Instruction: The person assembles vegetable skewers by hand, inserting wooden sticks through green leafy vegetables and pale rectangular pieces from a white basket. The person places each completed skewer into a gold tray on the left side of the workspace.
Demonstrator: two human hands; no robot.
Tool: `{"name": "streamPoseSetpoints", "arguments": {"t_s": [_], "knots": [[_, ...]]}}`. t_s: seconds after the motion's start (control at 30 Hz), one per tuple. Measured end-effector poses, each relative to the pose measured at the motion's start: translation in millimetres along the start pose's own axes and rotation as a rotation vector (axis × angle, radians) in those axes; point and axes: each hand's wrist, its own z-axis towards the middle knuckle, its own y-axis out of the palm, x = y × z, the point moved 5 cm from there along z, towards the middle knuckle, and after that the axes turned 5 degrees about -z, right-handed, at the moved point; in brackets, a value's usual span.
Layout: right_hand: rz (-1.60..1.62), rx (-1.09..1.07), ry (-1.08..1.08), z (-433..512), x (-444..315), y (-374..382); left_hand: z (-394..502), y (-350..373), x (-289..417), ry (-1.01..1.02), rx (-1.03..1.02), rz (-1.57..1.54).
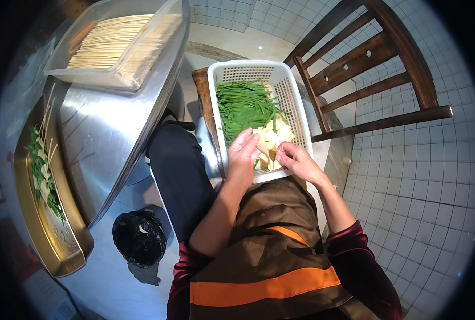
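A white plastic basket [260, 65] stands before me. Cut green chives [245, 104] fill its far left part, and pale yellow pieces that look like tofu skin [281, 134] are heaped at the near right. Over the near end, my left hand [243, 152] has its thumb and fingers at the edge of a tofu skin sheet [266, 151]. My right hand [297, 161] pinches the other side of this sheet, fingertips bent inward. Some of the sheet is hidden behind the fingers.
Left, a steel table [101, 116] bears a clear plastic bin [81, 74] of bamboo skewers [111, 42] and a gold tray [23, 180] with skewered greens and tofu skin [43, 172]. A black-lined waste bin [139, 240] stands below. A wooden chair [357, 60] is at right.
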Motion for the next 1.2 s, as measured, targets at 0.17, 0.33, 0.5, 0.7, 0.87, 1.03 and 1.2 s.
{"name": "streamPoseSetpoints", "arguments": {"t_s": [0.17,0.33,0.5,0.7,0.87,1.03,1.2], "knots": [[-0.168,0.018,0.001,13,14,-6,-2,5,2,-0.034,-0.052,0.031],[-0.525,0.254,-0.342,16,-14,-14,-2,7,2,0.024,-0.049,0.001],[-0.012,0.322,-0.204,9,-41,-1,-2,10,3,0.090,-0.120,0.162],[0.178,0.423,-0.243,8,-56,5,-4,11,2,0.004,-0.116,0.093],[0.212,0.465,-0.234,1,-46,-4,-5,12,-9,-0.149,-0.114,-0.041],[0.120,0.443,-0.416,-7,-55,-13,-1,7,-5,-0.093,-0.107,-0.099],[-0.340,0.091,-0.408,-9,-59,-22,3,4,13,0.157,-0.063,0.031]]}}
